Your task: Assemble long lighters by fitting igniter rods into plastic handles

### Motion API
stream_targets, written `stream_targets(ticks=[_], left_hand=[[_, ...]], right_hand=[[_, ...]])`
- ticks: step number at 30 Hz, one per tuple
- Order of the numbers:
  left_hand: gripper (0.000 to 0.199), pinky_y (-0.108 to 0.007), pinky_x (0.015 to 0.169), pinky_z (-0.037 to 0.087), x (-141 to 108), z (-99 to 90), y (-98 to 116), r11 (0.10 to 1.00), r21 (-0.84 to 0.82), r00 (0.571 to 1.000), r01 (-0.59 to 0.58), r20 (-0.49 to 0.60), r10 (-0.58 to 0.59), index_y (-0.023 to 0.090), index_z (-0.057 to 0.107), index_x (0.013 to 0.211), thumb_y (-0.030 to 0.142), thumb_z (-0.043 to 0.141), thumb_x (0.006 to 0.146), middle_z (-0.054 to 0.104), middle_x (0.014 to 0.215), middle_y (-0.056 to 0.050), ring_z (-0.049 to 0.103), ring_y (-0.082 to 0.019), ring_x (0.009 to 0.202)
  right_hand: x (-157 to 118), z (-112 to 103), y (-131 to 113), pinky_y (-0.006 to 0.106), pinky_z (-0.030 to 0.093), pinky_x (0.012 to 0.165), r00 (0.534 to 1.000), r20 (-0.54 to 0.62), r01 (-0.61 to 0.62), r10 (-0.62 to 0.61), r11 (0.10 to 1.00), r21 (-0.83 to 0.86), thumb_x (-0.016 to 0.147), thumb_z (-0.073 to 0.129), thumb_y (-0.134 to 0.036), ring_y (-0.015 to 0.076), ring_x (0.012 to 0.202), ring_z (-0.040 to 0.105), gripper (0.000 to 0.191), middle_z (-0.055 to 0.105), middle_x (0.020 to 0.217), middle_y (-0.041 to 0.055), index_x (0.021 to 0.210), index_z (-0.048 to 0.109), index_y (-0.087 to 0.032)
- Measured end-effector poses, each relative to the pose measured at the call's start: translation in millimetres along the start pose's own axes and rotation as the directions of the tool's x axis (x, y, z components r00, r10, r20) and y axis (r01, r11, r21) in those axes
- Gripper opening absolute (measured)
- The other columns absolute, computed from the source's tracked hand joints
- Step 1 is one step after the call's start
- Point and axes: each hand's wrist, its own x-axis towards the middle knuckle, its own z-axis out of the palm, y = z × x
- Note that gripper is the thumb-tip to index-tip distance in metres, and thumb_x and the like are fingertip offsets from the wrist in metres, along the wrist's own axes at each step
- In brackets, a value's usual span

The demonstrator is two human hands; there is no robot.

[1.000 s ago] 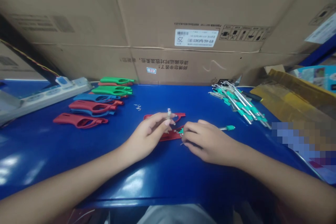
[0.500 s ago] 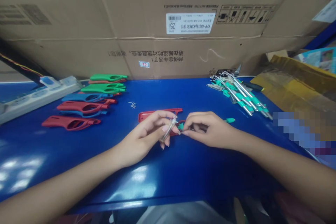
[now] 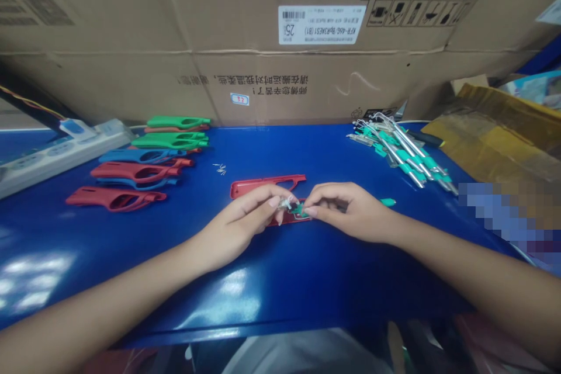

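My left hand (image 3: 245, 223) pinches a small clear lighter fuel tank (image 3: 286, 204) with a whitish valve end between thumb and fingers. Closed in a pinch, my right hand (image 3: 350, 211) has its fingertips at a green plastic piece (image 3: 298, 209); what exactly they grip is hidden. A thin pale wire or tube loops just below that piece. Under both hands lies a red lighter shell half (image 3: 290, 219), mostly covered. Behind my left hand rests another red shell half (image 3: 245, 187), hollow side up. A green tip (image 3: 388, 202) sticks out past my right hand.
Green, blue and red lighter shells (image 3: 135, 172) are stacked at left beside a white power strip (image 3: 56, 152). Small metal pins (image 3: 220, 169) lie near the middle. Metal lighter rods with green parts (image 3: 405, 155) are piled at right, near yellow-brown packaging (image 3: 491, 128). Cardboard (image 3: 245, 23) stands behind.
My left hand has tipped the fuel tank so its valve end points right, toward the shell. My right fingertips have shifted slightly up onto the green piece. The view has tilted slightly.
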Motion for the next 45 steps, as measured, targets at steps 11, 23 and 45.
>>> stream_targets(ticks=[11,23,45], left_hand=[[0.027,-0.026,0.078,0.044,0.1,-1.2,3.0,0.978,0.203,0.995,-0.055,0.098,0.035,0.015,0.065,0.110,0.034,0.047,0.105,0.063,0.084,0.000,0.058,-0.013,0.080],[0.026,-0.026,0.085,0.047,-1.3,-0.2,-3.0,0.972,0.225,0.994,-0.070,0.098,0.049,0.017,0.063,0.117,0.034,0.048,0.105,0.065,0.086,0.001,0.062,-0.013,0.086],[0.026,-0.026,0.085,0.054,-0.6,9.8,-6.7,0.972,0.217,0.996,-0.086,0.033,0.081,0.015,0.065,0.121,0.029,0.052,0.102,0.075,0.091,-0.002,0.070,-0.014,0.087]], right_hand=[[-2.0,2.0,-0.4,0.024,0.038,0.056,0.995,0.057,0.084,-0.083,0.996,-0.007,0.095,0.064,-0.033,0.0092,0.064,0.051,0.020,0.064,0.083,0.0017,0.093,0.076,-0.017],[-1.8,3.6,3.7,0.025,0.039,0.057,0.993,0.040,0.112,-0.111,0.993,-0.023,0.097,0.062,-0.028,0.0099,0.066,0.054,0.022,0.065,0.085,0.0023,0.105,0.078,-0.016],[-2.2,10.2,0.0,0.024,0.036,0.055,0.998,-0.043,0.049,-0.048,0.999,0.023,0.094,0.064,-0.030,0.0089,0.062,0.047,0.018,0.062,0.076,-0.0005,0.084,0.073,-0.017]])
